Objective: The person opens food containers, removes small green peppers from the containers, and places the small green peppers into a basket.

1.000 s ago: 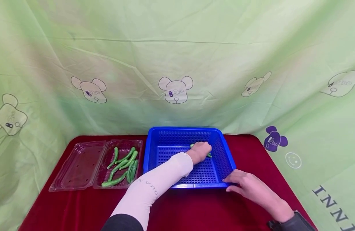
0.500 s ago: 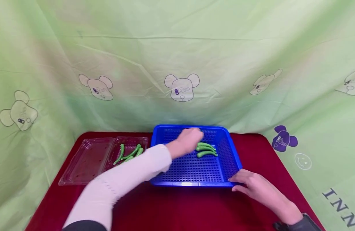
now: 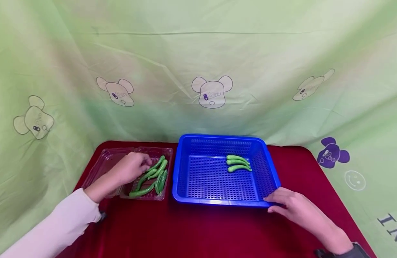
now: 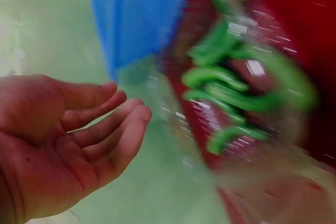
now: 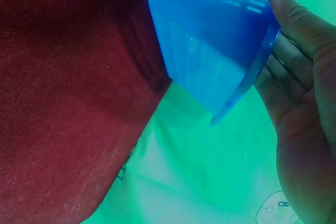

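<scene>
My left hand [image 3: 134, 167] hovers over the clear plastic box [image 3: 168, 156] on the left. In the left wrist view its fingers are loosely bent and hold nothing. Several slender, curved green chili peppers [image 3: 159, 162] lie in that box, just right of the fingertips; part of the box is hidden behind the hand. Three more peppers [image 3: 238, 162] lie side by side in the blue basket [image 3: 214, 202], toward its right end. At the basket's near right corner my right hand [image 3: 292, 206] grips the rim, thumb on one side and fingers on the other.
The box's open transparent lid [image 3: 105, 157] lies flat to its left, partly behind my left forearm. Box and basket stand on a dark red tablecloth [image 3: 198, 233]. A pale green printed curtain [image 3: 172, 71] rises behind and at the sides.
The left hand has let go of a pepper in the basket and moved left to above the clear box. My right hand stays on the basket rim. The head view has shifted slightly.
</scene>
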Available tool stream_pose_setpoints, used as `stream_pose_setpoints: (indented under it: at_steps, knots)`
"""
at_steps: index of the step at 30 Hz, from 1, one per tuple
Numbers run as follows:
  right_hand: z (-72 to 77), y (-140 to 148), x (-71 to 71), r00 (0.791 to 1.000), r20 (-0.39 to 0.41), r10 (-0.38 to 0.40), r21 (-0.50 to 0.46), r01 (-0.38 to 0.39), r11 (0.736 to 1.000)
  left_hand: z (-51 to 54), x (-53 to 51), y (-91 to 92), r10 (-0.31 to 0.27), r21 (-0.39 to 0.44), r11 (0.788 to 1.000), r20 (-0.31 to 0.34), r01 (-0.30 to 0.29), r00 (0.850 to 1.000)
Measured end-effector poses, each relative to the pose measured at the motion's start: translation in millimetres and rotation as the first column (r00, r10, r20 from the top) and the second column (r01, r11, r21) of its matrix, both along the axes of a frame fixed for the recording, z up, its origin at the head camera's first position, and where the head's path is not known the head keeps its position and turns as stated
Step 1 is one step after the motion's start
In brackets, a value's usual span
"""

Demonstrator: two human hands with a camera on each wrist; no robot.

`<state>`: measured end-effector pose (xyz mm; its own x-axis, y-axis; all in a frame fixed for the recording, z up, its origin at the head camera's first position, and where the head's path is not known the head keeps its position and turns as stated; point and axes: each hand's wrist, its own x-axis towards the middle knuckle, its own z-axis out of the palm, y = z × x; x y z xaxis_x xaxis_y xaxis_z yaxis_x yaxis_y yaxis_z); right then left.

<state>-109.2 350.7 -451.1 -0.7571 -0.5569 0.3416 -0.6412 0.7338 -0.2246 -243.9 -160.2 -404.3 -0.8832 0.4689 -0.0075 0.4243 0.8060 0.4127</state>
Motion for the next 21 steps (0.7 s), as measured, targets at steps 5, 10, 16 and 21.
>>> stream_pose_setpoints:
  at_steps: [5,10,16,21]
  knots:
    - [2.0,4,2.7,1.0,-0.011,-0.003,0.004,0.003,1.0,-24.3,7.5,-19.2,-0.037,0.019,0.999,0.07,0.035,0.997]
    - [1.9,4,2.0,1.0,-0.015,-0.005,-0.002,0.005,1.0,-40.0,5.8,-13.8,-0.047,-0.022,0.999,0.059,0.048,0.997]
    - [0.5,1,2.8,1.0,-0.015,0.0,-0.005,0.0,1.0,-54.0,-0.8,3.1,-0.08,-0.124,0.989,-0.029,0.076,0.996]
    - [2.9,-1,2.2,1.0,0.004,0.002,0.011,-0.002,1.0,-56.1,-5.9,7.3,-0.085,-0.141,0.987,-0.092,0.071,0.992]
